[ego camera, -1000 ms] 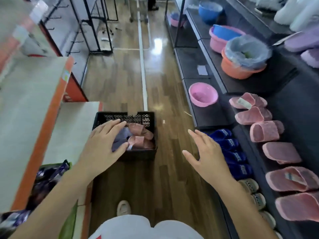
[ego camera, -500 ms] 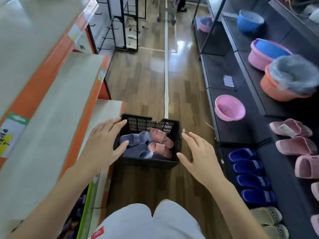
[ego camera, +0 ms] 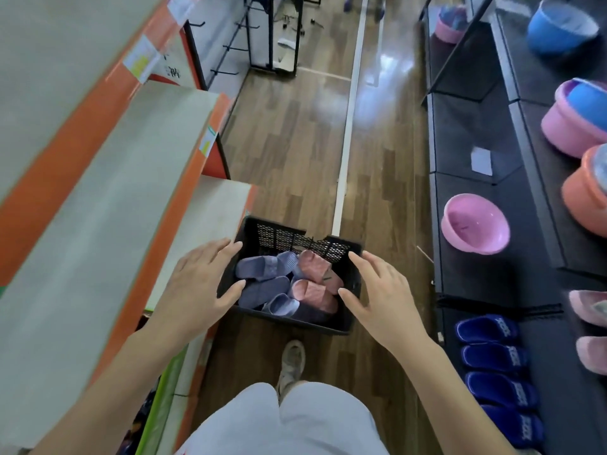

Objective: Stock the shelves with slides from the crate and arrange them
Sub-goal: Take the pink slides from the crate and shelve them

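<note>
A black mesh crate [ego camera: 331,247] stands on the wooden floor in the aisle. Inside lie several slides: purple ones [ego camera: 262,267] on the left, pink ones [ego camera: 317,269] on the right. My left hand [ego camera: 197,284] hovers at the crate's left rim, fingers spread, holding nothing. My right hand [ego camera: 384,300] hovers at the right rim, also spread and empty. Whether either hand touches the crate is unclear. On the dark right-hand shelving sit blue slides [ego camera: 489,356] on the low shelf and pink slides [ego camera: 589,307] at the edge above.
Orange-edged grey shelves [ego camera: 108,198] rise close on the left. Dark shelving on the right carries a pink basin [ego camera: 474,223], stacked pink, blue and orange basins [ego camera: 578,123] and a white card [ego camera: 481,160]. My shoe [ego camera: 290,361] is just behind the crate. Black racks stand far down the aisle.
My view has swung left and down toward the crate. Both hands have closed in on it, the right one moving from the shelf side to the crate's right rim.
</note>
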`<state>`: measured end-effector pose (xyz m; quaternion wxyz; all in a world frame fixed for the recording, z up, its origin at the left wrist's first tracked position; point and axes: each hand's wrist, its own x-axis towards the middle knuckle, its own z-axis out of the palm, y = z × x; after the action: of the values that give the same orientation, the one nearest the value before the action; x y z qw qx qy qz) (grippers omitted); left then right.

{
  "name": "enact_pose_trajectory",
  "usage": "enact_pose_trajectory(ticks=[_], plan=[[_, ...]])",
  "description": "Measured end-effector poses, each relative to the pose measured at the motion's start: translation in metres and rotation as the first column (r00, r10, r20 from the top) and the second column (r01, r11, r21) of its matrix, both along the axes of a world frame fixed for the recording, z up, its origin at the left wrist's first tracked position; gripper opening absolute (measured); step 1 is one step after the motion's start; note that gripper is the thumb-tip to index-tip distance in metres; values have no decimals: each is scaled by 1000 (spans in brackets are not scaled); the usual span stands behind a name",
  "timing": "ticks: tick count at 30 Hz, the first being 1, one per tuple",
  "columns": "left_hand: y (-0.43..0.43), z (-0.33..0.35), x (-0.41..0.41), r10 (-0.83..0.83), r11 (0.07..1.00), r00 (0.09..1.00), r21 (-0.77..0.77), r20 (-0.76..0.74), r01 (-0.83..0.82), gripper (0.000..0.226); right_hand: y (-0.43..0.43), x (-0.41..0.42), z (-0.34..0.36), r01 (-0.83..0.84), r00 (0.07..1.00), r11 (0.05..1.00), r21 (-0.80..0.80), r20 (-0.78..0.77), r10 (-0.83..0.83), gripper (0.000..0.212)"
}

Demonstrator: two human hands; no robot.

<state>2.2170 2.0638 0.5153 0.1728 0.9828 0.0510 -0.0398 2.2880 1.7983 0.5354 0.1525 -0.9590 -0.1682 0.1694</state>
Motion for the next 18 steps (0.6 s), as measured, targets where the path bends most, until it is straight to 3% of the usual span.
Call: enact_pose_trajectory(ticks=[9, 18], plan=[[-29, -59, 85, -18, 999, 992, -50, -124, 11, 69, -19, 76, -67, 41, 996, 999, 0, -84, -41, 59], [-44, -178, 150, -101, 989, 956, -132, -275, 67, 66, -26, 116, -189, 134, 968, 990, -53, -208, -142, 59]])
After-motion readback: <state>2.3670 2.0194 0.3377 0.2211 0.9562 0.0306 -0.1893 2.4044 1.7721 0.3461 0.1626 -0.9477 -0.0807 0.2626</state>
